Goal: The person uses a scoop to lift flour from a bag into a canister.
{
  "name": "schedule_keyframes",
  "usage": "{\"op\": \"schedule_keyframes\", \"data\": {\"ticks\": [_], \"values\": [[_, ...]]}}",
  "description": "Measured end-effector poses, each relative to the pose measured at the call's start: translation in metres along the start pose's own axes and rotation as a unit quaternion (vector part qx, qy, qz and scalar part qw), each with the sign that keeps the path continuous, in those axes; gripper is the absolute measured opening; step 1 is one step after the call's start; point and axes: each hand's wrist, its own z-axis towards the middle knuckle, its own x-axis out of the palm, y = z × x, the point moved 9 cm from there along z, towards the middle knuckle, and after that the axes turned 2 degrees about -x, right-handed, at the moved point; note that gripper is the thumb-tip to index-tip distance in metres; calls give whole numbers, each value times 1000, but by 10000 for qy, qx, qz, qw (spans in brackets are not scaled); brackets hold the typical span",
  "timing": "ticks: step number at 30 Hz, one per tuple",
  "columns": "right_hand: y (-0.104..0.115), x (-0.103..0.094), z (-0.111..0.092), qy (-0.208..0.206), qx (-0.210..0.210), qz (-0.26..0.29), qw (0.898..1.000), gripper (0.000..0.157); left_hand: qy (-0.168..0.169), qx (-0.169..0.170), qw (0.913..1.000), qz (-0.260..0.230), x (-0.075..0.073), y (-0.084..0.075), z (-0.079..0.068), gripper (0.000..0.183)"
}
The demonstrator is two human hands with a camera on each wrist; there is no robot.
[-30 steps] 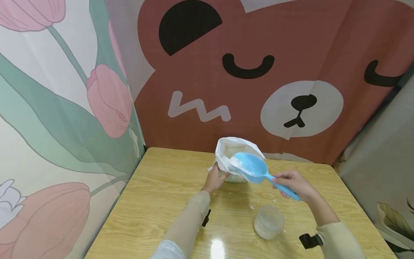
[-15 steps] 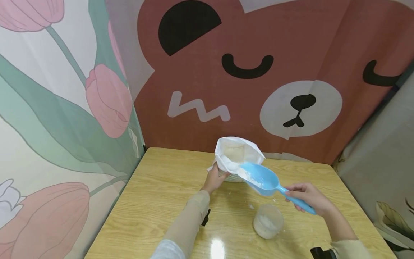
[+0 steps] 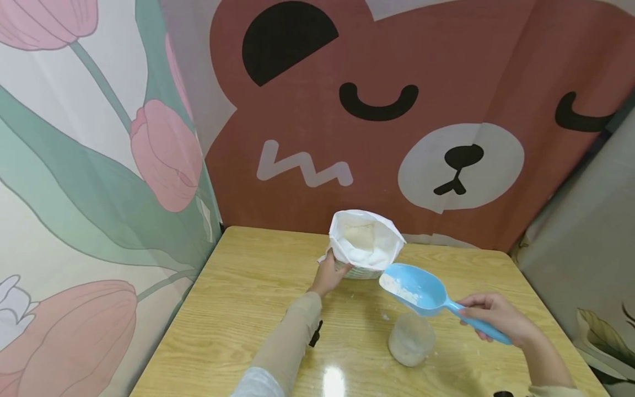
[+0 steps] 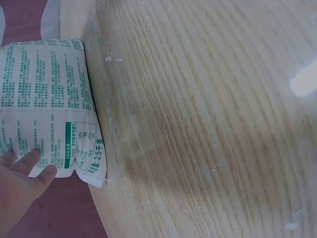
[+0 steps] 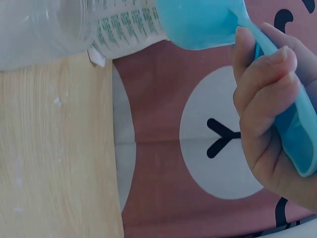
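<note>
A white flour bag (image 3: 342,252) stands with its mouth wide at the back of the table, white powder inside. At its front left side my left hand (image 3: 327,277) grips it; in the left wrist view the fingertips (image 4: 45,174) lie against the green-printed face. My right hand (image 3: 498,316) holds a light blue scoop (image 3: 430,291) by its handle, fingers curled round it. White flour (image 3: 397,288) lies along the scoop's left side. The scoop is in front of the bag, to its right, and overlaps the top of a clear jar (image 3: 412,348) with pale powder inside.
The wooden table (image 3: 238,309) has white specks of powder near the jar. A curtain with a brown bear (image 3: 297,127) hangs right behind the back edge, and a tulip-printed curtain (image 3: 99,220) borders the left side.
The right hand has drawn the scoop with flour out from over the bag's mouth, right and toward the person, to over the jar's back rim. The left hand stays on the bag.
</note>
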Motion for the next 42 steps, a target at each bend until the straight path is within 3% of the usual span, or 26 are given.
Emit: {"op": "schedule_keyframes", "data": {"ticks": [15,24,34,42], "values": [[-20,-12,-30,90,431,-25,9990,21,43,-62,10000,27,1,3,1,76],[-15,-12,-37,403,378,-2,9985,20,-13,-62,10000,15,0,3,1,77],[-6,-11,-38,360,544,-493,9967,27,41,-190,9998,59,-1,3,0,77],[4,-7,-36,364,422,-1157,9917,19,44,-145,9999,46,-1,2,-1,76]]}}
